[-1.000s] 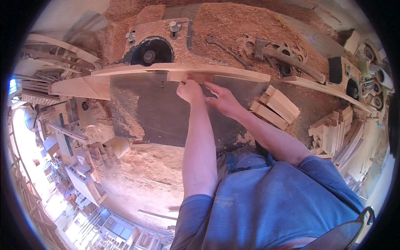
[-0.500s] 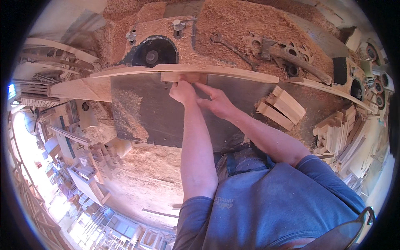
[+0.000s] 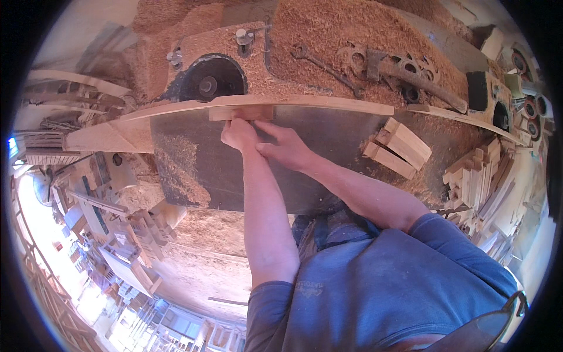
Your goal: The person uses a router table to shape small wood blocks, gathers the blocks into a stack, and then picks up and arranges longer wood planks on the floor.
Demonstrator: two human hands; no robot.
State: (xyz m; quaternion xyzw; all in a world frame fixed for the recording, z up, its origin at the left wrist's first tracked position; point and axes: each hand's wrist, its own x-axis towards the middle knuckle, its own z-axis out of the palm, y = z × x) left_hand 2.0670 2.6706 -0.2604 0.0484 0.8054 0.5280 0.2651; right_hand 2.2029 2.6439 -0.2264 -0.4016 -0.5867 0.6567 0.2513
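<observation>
A short wooden block [image 3: 241,112] lies on the dark machine table [image 3: 223,170], flat against a long wooden fence strip [image 3: 328,104]. My left hand [image 3: 238,134] presses on the block's near side, fingers bunched and closed on it. Close on its right, my right hand [image 3: 287,146] has its index finger stretched toward the block's right end. The right thumb is apart from that finger and reaches toward my left wrist. Behind the strip, just left of the block, sits a round dark cutter housing [image 3: 206,87]. Any cutter edge is hidden by the strip.
Several cut wooden blocks [image 3: 399,148] rest on the table's right side. Beyond the fence, a wrench [image 3: 328,70], a hammer [image 3: 419,82] and metal rings lie among wood shavings [image 3: 328,29]. Stacked wood pieces [image 3: 475,176] stand at far right. Shavings also cover the table's left part.
Both hands and the wooden block have slid a little left along the fence, closer to the cutter housing. The whole view has also shifted slightly.
</observation>
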